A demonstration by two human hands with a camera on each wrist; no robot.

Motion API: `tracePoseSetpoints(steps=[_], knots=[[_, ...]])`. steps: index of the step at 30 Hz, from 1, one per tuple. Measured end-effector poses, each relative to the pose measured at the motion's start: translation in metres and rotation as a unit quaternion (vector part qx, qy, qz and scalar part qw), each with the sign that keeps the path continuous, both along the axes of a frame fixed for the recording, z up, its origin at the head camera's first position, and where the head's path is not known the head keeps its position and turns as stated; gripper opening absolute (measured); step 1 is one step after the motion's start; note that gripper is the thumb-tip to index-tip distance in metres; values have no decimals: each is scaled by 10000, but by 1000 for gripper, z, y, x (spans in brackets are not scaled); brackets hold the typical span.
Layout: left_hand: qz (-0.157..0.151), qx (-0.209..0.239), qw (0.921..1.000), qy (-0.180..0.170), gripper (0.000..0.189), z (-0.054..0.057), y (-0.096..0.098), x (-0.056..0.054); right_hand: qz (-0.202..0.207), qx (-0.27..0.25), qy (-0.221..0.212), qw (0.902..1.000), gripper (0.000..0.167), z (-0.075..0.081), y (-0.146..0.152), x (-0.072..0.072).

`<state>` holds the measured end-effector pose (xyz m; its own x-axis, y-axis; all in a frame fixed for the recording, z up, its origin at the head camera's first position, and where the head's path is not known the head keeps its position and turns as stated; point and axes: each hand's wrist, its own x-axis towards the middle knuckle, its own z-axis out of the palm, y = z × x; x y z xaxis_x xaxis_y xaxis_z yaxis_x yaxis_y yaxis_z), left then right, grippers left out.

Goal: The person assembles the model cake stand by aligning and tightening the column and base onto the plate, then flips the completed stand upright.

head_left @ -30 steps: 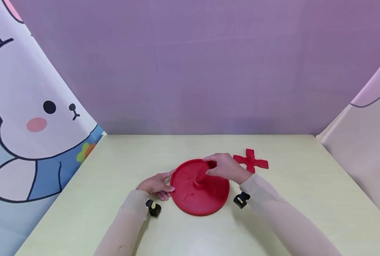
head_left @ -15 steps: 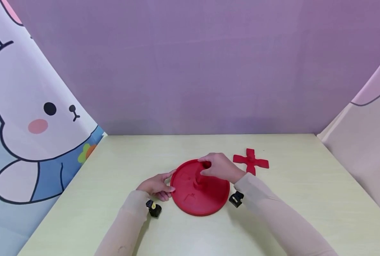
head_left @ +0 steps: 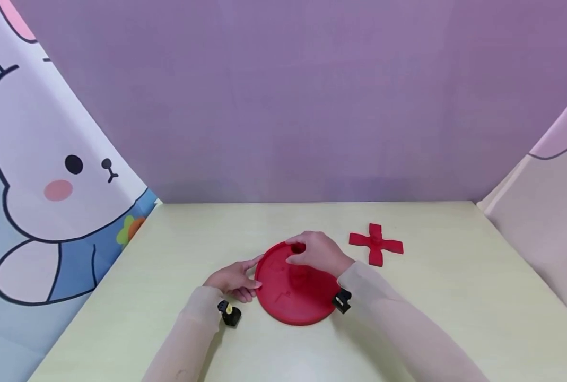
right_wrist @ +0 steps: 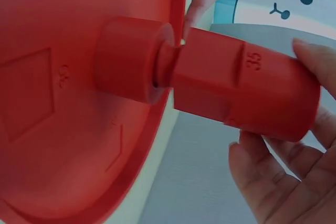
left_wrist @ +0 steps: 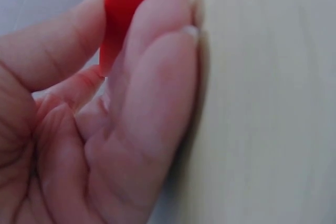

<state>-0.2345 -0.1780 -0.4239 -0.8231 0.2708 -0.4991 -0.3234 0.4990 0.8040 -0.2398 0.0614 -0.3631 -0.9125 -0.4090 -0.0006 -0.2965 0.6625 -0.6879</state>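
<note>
A round red plastic disc [head_left: 290,307] with a raised rim lies on the table in the head view. My left hand [head_left: 235,278] holds its left edge, thumb over the rim; the left wrist view shows the fingers against the red edge [left_wrist: 118,24]. With thumb and fingers my right hand [head_left: 319,253] grips a red post [right_wrist: 244,85] marked 35, above the disc. In the right wrist view, the post's narrow neck is at the mouth of the round socket [right_wrist: 131,59] in the disc's middle. How deep the neck sits I cannot tell.
A flat red four-armed cross piece [head_left: 376,244] lies on the pale table [head_left: 207,228], behind and right of the disc. A purple curtain [head_left: 283,106] rises at the table's back edge. A rabbit-print cloth [head_left: 63,212] stands at the left.
My right hand has moved left with the post, over the disc. The cross piece is now fully visible. My left hand stays on the rim.
</note>
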Motion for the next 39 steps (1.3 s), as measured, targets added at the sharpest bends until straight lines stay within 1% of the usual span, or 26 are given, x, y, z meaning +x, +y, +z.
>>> tracePoseSetpoints(steps=[5, 8, 10, 11, 13, 15, 17, 20, 21, 23, 24, 28, 32, 36, 39], knots=[[-4, 48, 10000, 6, 75, 1, -4, 0, 21, 60, 145, 9999, 54, -1, -2, 2], [-3, 93, 10000, 14, 76, 2, -6, -2, 159, -143, 94, 9997, 56, -3, 1, 2], [-4, 98, 9999, 35, 76, 2, -8, -2, 347, -408, -60, 9985, 58, -7, 3, 1], [-8, 90, 9999, 52, 76, 1, -8, -3, 444, -626, -200, 9968, 59, -10, 5, 0], [-15, 59, 10000, 57, 76, 1, -9, -2, 599, -990, -412, 9924, 61, -17, 7, -2], [-4, 62, 10000, 14, 76, 1, -10, -2, 687, -1402, -683, 9854, 64, -25, 8, -4], [-17, 76, 10000, -13, 76, 1, -10, -1, 633, -1787, -920, 9776, 66, -33, 10, -7], [-30, 147, 9999, -37, 76, 2, -9, -2, 466, -2277, -1269, 9643, 65, -41, 12, -11], [-43, 157, 9999, -33, 76, 2, -9, -2, 396, -2401, -1352, 9605, 65, -43, 13, -12], [-52, 168, 9998, -18, 75, 2, -9, -2, 314, -2533, -1437, 9561, 64, -46, 13, -13], [-66, 168, 9998, -19, 75, 2, -8, -3, 290, -2575, -1473, 9545, 64, -47, 13, -13], [-105, 179, 9998, -17, 75, 3, -8, -3, 125, -2629, -1489, 9532, 59, -49, 12, -12], [-109, 173, 9998, 10, 75, 5, -8, -4, -53, -2824, -1489, 9477, 52, -50, 11, -11], [-65, 160, 9999, -4, 74, 6, -7, -4, -6, -3006, -1501, 9419, 57, -53, 11, -10], [-73, 205, 9998, -43, 75, 4, -8, -3, 142, -2996, -1489, 9423, 60, -56, 13, -9]])
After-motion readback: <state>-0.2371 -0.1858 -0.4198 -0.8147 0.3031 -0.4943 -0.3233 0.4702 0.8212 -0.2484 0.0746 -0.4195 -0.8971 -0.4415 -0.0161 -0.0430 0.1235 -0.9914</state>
